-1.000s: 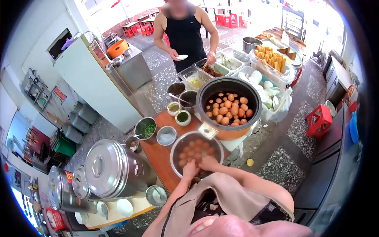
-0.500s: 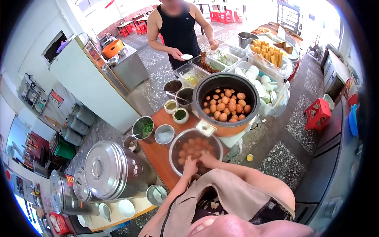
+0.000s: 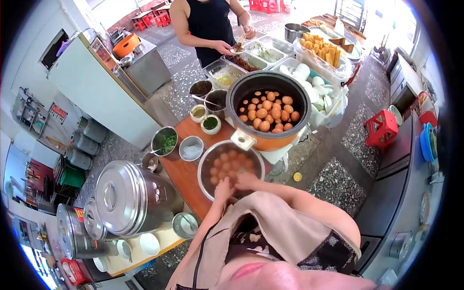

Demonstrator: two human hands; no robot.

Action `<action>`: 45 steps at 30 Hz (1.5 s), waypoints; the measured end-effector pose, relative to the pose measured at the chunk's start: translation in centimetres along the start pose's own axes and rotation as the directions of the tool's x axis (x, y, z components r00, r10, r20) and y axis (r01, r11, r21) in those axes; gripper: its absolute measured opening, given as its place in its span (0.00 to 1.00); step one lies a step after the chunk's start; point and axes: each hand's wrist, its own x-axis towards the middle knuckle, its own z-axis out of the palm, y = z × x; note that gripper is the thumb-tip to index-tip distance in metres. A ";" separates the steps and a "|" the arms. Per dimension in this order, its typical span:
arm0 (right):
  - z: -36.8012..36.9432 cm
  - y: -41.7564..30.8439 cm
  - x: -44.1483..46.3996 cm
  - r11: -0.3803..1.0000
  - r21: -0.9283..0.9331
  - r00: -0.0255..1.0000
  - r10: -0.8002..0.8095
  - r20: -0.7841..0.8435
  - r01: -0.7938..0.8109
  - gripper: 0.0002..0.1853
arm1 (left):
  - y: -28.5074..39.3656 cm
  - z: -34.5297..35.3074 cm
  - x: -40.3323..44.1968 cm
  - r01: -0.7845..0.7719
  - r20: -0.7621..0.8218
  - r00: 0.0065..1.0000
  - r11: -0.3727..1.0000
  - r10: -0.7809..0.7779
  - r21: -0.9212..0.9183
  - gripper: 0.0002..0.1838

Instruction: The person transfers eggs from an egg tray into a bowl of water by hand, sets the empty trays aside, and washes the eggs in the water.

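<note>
A metal bowl (image 3: 202,176) of cloudy water with many brown eggs (image 3: 227,162) stands on the brown table. My left hand (image 3: 224,188) is at the bowl's near side, its fingertips dipping into the water. Close beside it on the right, my right hand (image 3: 246,181) reaches into the same water. The fingers of both hands are partly hidden by the water and small in view, so any egg in them cannot be made out. Just behind the bowl is a large dark-lined pot (image 3: 235,99) with brown eggs in dark liquid.
A person (image 3: 208,24) across the table holds a small dish and chopsticks over food trays (image 3: 224,75). Small bowls (image 3: 192,148) sit left of the pot. Big lidded steel pots (image 3: 118,198) stand at left, fried dough sticks (image 3: 321,48) and white dishes (image 3: 316,92) at right.
The view has shifted, so the scene sits further left and higher. The other person has brought the chopsticks with dark food to the small dish. Both my hands remain in the bowl.
</note>
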 end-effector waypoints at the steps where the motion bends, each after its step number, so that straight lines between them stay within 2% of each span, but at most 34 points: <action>1: 0.0 0.0 0.1 1.000 0.002 1.000 -0.001 0.003 0.001 0.29 | 0.1 -0.1 0.0 0.004 0.001 1.000 1.000 -0.004 0.000 0.23; 7: 0.0 0.0 0.1 0.999 0.036 1.000 -0.007 -0.011 0.007 0.28 | -0.2 0.4 0.2 -0.001 -0.008 1.000 1.000 0.001 0.006 0.25; 9: 0.2 0.1 -0.2 0.997 0.022 0.992 -0.071 -0.106 0.074 0.24 | -0.2 0.5 0.2 -0.054 -0.047 0.997 0.999 0.053 -0.007 0.22; 13: -0.3 -0.2 -0.6 0.995 -0.053 0.981 -0.089 -0.170 0.081 0.20 | -0.2 0.2 0.1 -0.151 -0.123 0.981 0.988 0.153 0.029 0.20; 15: -0.5 -0.1 -0.6 0.994 -0.049 0.975 -0.102 -0.196 0.094 0.18 | 0.1 0.0 0.2 -0.064 -0.066 0.996 0.997 0.060 -0.053 0.20; 16: -0.4 0.1 -0.4 0.994 -0.051 0.975 -0.101 -0.198 0.092 0.18 | 0.3 0.0 0.2 -0.067 -0.066 0.996 0.996 0.063 -0.053 0.20; 18: -0.3 0.2 0.1 0.995 -0.082 0.993 -0.057 -0.107 0.049 0.18 | 0.7 -0.1 0.0 -0.051 -0.199 0.979 0.998 0.043 -0.031 0.18; 19: -0.4 0.3 0.3 0.995 -0.084 0.992 -0.059 -0.114 0.050 0.18 | 0.8 -0.3 0.2 -0.056 -0.205 0.978 0.998 0.049 -0.028 0.18; 21: 0.0 0.3 0.1 0.997 -0.080 0.991 -0.030 -0.134 0.020 0.17 | 0.8 -0.4 0.1 0.014 -0.123 0.992 1.000 -0.011 0.025 0.19; 22: 0.5 0.3 0.1 1.000 -0.018 0.987 0.011 -0.158 -0.014 0.15 | 0.8 -0.4 0.2 0.042 -0.072 0.997 0.999 -0.040 0.021 0.20; 23: 0.8 0.4 0.1 1.000 -0.018 0.987 0.011 -0.160 -0.014 0.15 | 0.8 -0.4 0.3 0.041 -0.073 0.997 0.999 -0.039 0.022 0.20; 26: 0.8 0.3 -0.2 0.999 -0.001 0.987 -0.035 -0.155 0.036 0.13 | 0.9 -0.3 0.4 0.028 -0.057 0.998 0.999 -0.026 0.039 0.18; 28: 1.0 0.6 -0.1 0.991 -0.070 0.984 -0.123 -0.127 0.115 0.13 | 0.4 0.2 0.7 0.004 -0.093 0.996 1.000 -0.003 0.007 0.15; 32: 1.0 0.8 0.0 0.989 -0.094 0.992 -0.118 -0.051 0.113 0.13 | 1.0 0.2 0.3 -0.023 -0.156 0.988 0.999 0.016 -0.042 0.12; 34: 1.5 1.2 0.3 0.969 -0.141 0.969 -0.218 -0.113 0.202 0.14 | 1.3 -0.1 0.1 -0.052 -0.148 0.988 0.999 0.052 0.006 0.11; 35: 1.7 1.4 0.4 0.969 -0.142 0.970 -0.218 -0.110 0.202 0.14 | 1.3 -0.1 0.2 -0.050 -0.147 0.988 0.999 0.050 0.004 0.11; 37: 1.6 1.2 0.3 0.967 -0.130 0.950 -0.242 -0.195 0.219 0.17 | 0.8 0.3 0.4 -0.054 -0.175 0.984 0.996 0.041 -0.075 0.13; 38: 1.5 1.2 0.2 0.967 -0.131 0.951 -0.242 -0.194 0.219 0.17 | 0.5 0.4 0.5 -0.054 -0.175 0.984 0.996 0.040 -0.077 0.13; 40: 0.3 0.5 -0.4 0.991 -0.007 0.984 -0.133 -0.120 0.133 0.18 | 0.0 0.5 0.5 -0.118 -0.161 0.982 0.988 0.100 -0.103 0.18; 41: 0.3 0.4 -0.3 0.991 -0.009 0.984 -0.134 -0.120 0.134 0.18 | -0.1 0.6 0.5 -0.117 -0.163 0.982 0.988 0.099 -0.105 0.18; 43: 0.0 0.2 -0.2 0.999 -0.035 0.997 0.000 -0.077 -0.003 0.20 | -0.4 1.1 0.6 -0.160 -0.159 0.978 0.974 0.134 -0.159 0.21; 45: -0.2 0.0 -0.4 1.000 -0.015 0.998 0.010 -0.059 -0.011 0.20 | -0.8 1.6 0.4 -0.123 -0.129 0.986 0.980 0.104 -0.153 0.21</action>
